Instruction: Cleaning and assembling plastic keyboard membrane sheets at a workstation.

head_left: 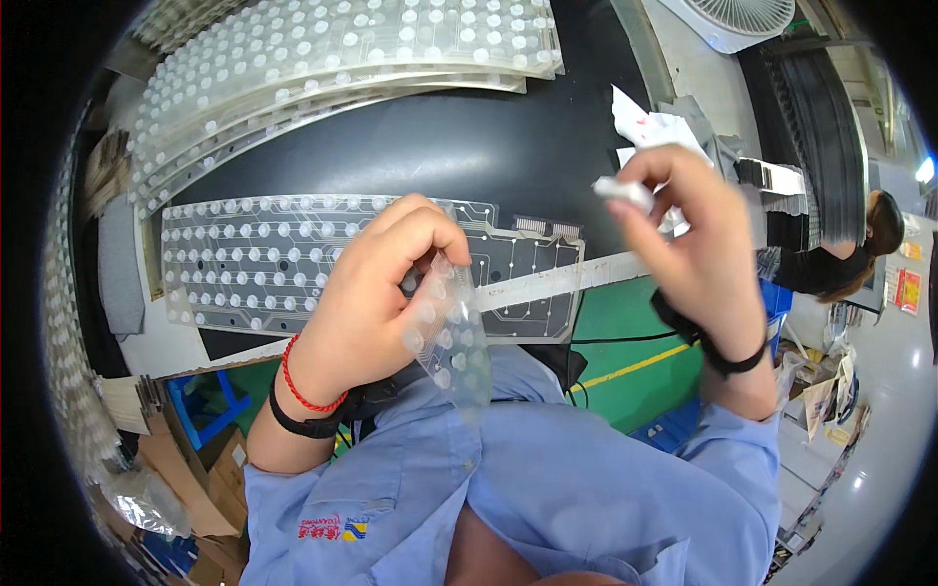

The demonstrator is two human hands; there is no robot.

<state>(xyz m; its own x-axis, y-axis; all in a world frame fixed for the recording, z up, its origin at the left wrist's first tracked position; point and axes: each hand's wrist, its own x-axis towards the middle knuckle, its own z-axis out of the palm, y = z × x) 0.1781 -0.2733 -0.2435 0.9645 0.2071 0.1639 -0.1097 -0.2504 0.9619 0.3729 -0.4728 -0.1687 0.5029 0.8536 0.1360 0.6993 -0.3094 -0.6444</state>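
Observation:
My left hand (376, 288) is closed, thumb and fingers pinching a clear flexible film with white domes (451, 337). The film hangs down in front of my shirt. Below that hand a transparent keyboard membrane sheet (244, 259), printed with circuit lines and set with rows of white domes, lies on the black tabletop. Its right part reaches past the table's front edge. Raised at the right, my right hand (694, 230) pinches a small white wad (623, 192), perhaps folded tissue or cloth. Crumpled white paper (664, 132) lies behind that hand.
A tall stack of domed membrane sheets (352, 49) fills the back left of the black table (430, 137). A white fan (738, 20) stands at the far right. Boxes (191, 474) are at the lower left. Another person (850, 254) is at the far right.

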